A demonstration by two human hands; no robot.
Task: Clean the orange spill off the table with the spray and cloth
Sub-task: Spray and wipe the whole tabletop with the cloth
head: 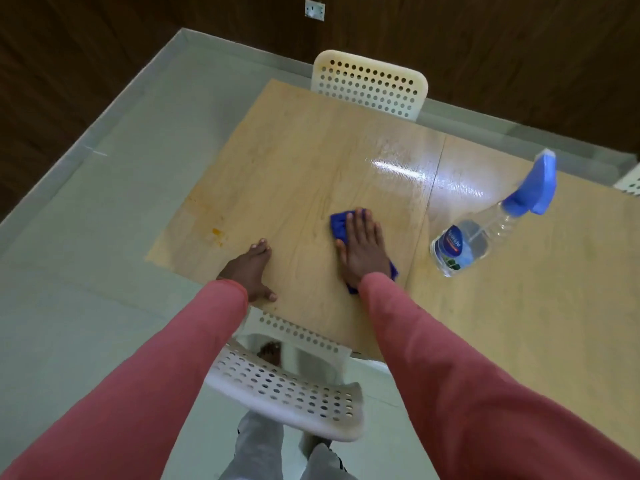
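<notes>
Head view, looking down on a pale wood tabletop (298,157) with a seam running across it right of centre. Right hand (362,245) lies palm-down on a blue cloth (339,225), fingers straight and close together, pressing the cloth flat to the tabletop; grip is a flat press, not a pinch. Cloth shows beyond the fingertips and again at the wrist, under the heel of the hand. Left hand (251,271) rests on the tabletop near the front edge, well left of the cloth, holding nothing; fingers look straight with tips bunched together, thumb spread out to the side, though the angle makes this hard to confirm. Orange stain (216,232) sits near the left edge of the tabletop, left of the left hand and apart from the cloth; a fainter yellowish smear (194,202) trails from it toward the far side. Spray bottle (485,230), clear with a blue trigger head, stands on the tabletop to the right of the seam, near the right hand but not touching it. Glossy wet-looking patch (398,168) beyond the cloth. Both sleeves pink. White perforated chair (370,84) at the far edge; a second chair (287,389) at the near edge, below the arms. Floor (86,237) pale grey-green.
</notes>
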